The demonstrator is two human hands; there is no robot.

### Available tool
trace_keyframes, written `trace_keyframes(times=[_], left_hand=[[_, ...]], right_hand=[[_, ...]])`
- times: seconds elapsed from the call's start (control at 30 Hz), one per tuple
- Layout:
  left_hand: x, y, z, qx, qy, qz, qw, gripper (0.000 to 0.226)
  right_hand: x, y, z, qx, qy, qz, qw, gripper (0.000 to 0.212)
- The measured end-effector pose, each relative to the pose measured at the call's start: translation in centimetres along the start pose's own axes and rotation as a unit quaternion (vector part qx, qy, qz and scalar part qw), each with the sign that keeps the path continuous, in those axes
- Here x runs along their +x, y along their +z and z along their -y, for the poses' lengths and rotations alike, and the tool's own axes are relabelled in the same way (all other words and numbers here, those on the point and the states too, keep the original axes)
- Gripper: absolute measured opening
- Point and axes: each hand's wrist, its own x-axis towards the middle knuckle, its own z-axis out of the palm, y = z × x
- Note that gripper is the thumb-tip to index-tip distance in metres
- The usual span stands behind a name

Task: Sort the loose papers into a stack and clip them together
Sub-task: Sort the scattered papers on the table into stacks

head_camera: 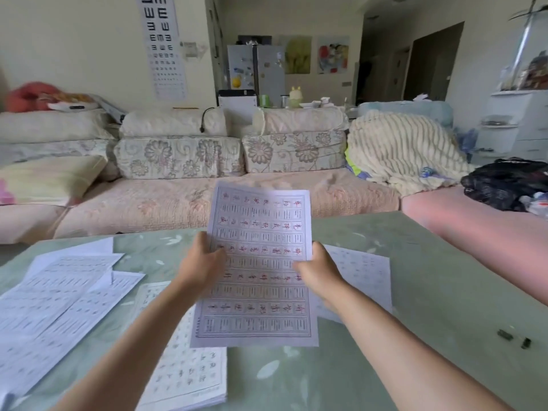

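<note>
I hold a printed sheet [258,295] with a grid of red characters upright above the green table [430,292]. My left hand [201,262] grips its left edge and my right hand [318,269] grips its right edge, thumbs on the front. Below it a stack of similar papers [189,372] lies on the table near me. Several loose sheets [59,298] overlap on the left side. Another loose sheet [361,271] lies behind my right hand. Two small dark clips [514,338] sit on the table at the right.
A floral sofa [178,200] runs along the table's far edge, with a cream blanket [400,149] and a black bag [507,182] on its right part. A pink cushion edge [486,232] borders the table's right side.
</note>
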Motion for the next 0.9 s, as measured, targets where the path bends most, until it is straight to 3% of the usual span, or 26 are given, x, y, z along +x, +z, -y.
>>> trace_keyframes(times=[0.2, 0.4, 0.6, 0.77, 0.9], left_hand=[[-0.7, -7.5, 6.6, 0.095, -0.130, 0.011, 0.987, 0.022], [-2.1, -11.2, 13.3, 0.235, -0.165, 0.052, 0.957, 0.017], [-2.0, -11.7, 15.8, 0.351, -0.161, 0.054, 0.921, 0.043], [-1.6, -11.4, 15.3, 0.328, -0.196, 0.035, 0.923, 0.038], [-2.0, -11.0, 15.0, 0.339, -0.175, 0.034, 0.924, 0.039]], right_hand=[[-1.1, 10.4, 1.2, -0.037, 0.074, 0.116, 0.990, 0.052], [-2.4, 17.3, 1.1, -0.166, 0.058, 0.141, 0.974, 0.035], [-2.5, 19.1, 0.2, -0.314, 0.033, 0.106, 0.943, 0.037], [-2.2, 18.9, 0.2, -0.283, 0.075, 0.101, 0.951, 0.008], [-2.2, 18.5, -0.3, -0.266, 0.067, 0.118, 0.954, 0.015]])
